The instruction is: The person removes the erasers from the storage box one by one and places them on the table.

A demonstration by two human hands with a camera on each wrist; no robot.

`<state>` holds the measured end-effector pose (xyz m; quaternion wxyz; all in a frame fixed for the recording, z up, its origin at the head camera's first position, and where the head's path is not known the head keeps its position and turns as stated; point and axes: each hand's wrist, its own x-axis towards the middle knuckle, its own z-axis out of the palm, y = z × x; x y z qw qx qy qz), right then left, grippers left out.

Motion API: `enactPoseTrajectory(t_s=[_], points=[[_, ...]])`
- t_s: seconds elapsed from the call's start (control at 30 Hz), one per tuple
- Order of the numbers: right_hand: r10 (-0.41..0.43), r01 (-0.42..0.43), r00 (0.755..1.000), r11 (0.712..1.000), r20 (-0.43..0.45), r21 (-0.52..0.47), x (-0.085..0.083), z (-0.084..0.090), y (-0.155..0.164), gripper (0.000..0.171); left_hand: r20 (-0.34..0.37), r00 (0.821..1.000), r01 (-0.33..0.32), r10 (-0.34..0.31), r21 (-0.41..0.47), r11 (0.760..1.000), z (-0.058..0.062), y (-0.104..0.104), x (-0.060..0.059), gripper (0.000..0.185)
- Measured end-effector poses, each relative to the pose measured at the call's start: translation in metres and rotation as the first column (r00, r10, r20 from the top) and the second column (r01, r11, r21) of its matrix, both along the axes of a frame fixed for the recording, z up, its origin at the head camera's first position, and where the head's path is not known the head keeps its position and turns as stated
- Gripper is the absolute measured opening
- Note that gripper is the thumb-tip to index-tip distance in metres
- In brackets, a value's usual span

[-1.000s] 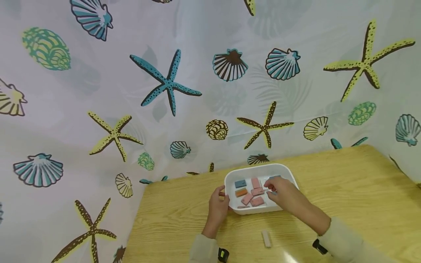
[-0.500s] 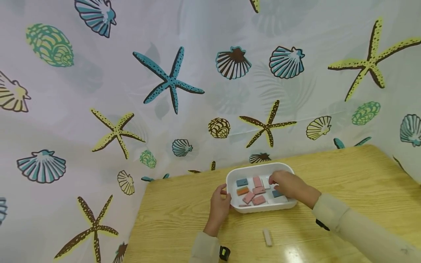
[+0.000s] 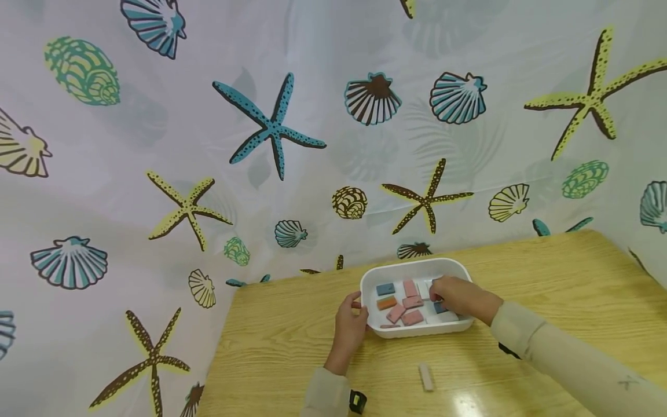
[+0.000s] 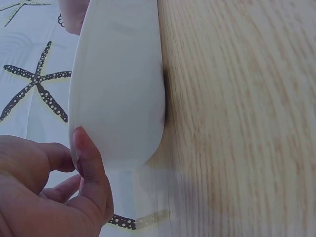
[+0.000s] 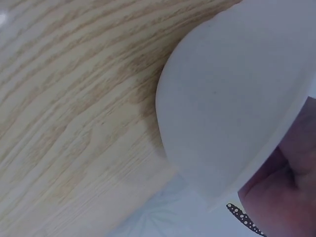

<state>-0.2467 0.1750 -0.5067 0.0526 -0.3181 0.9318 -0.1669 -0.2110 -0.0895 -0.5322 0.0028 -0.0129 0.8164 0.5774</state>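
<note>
A white plastic tray (image 3: pixel 417 333) sits on the table, holding several small flat rectangular blocks: pink block (image 3: pixel 413 317), orange block (image 3: pixel 387 303), blue block (image 3: pixel 385 289) and whitish ones. My left hand (image 3: pixel 350 327) grips the tray's left end; in the left wrist view, thumb and fingers pinch its rim (image 4: pixel 74 98). Over the right half of the tray, my right hand (image 3: pixel 461 296) reaches in with bent fingers, beside a dark blue block (image 3: pixel 440 307). Whether its fingertips hold a block is hidden. The right wrist view shows the tray's outer wall (image 5: pixel 232 98) covering most of that hand.
One pale oblong block (image 3: pixel 426 377) lies on the wooden table (image 3: pixel 281 341) in front of the tray. A white curtain (image 3: pixel 312 191) printed with shells and starfish hangs behind the table's back edge. Both sleeves carry dark wrist devices.
My right hand has moved right within the tray, uncovering a white block and a dark blue one. The left hand stays on the rim. The view has shifted slightly.
</note>
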Motion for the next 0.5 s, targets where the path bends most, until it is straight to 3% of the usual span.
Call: enactPoseTrajectory(t_s=[0.2, 0.5], points=[[0.025, -0.025, 0.999, 1.000, 0.028, 0.005, -0.0033, -0.0006, 0.0024, 0.013, -0.001, 1.000, 0.004, -0.004, 0.000, 1.000, -0.0003, -0.0002, 0.0001, 0.038], [0.035, -0.041, 0.988, 0.998, 0.153, 0.040, -0.0062, 0.0066, 0.0015, 0.016, 0.001, 1.000, 0.003, -0.003, -0.010, 1.000, -0.0007, -0.0003, -0.0004, 0.038]])
